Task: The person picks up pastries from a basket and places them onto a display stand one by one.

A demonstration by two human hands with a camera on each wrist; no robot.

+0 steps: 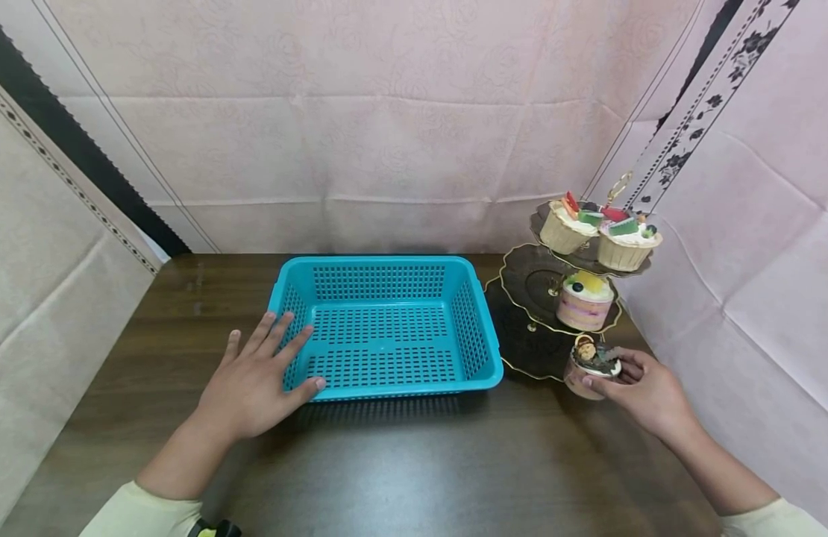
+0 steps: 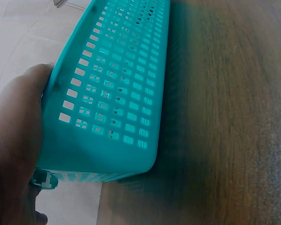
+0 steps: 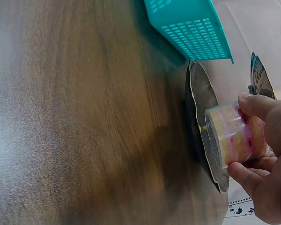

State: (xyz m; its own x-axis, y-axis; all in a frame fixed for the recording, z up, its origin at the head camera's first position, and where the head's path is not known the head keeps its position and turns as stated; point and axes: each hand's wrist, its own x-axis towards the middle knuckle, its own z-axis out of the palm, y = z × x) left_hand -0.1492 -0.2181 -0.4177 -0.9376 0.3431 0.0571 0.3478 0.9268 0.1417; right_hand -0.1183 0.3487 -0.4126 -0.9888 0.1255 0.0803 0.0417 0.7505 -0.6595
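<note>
My right hand (image 1: 645, 391) grips a small layered cake cup (image 1: 586, 377) with a dark, cookie-like topping, at the front edge of a tiered stand's lowest plate (image 1: 524, 335). In the right wrist view the cup's pink and yellow layers (image 3: 236, 133) show between thumb and fingers, its base a little off the plate. My left hand (image 1: 253, 384) rests with spread fingers on the left rim of a blue perforated plastic basket (image 1: 387, 391). The left wrist view shows part of that hand against the basket's corner (image 2: 98, 150); most of its fingers are hidden there.
On the stand's middle plate (image 1: 528, 280) sits another layered cake cup (image 1: 584, 302) with yellow topping. Two fruit-topped cupcakes (image 1: 565, 227) stand on the top plate. A patterned cloth (image 1: 414, 149) hangs behind the wooden table (image 1: 400, 477), with more cloth at both sides.
</note>
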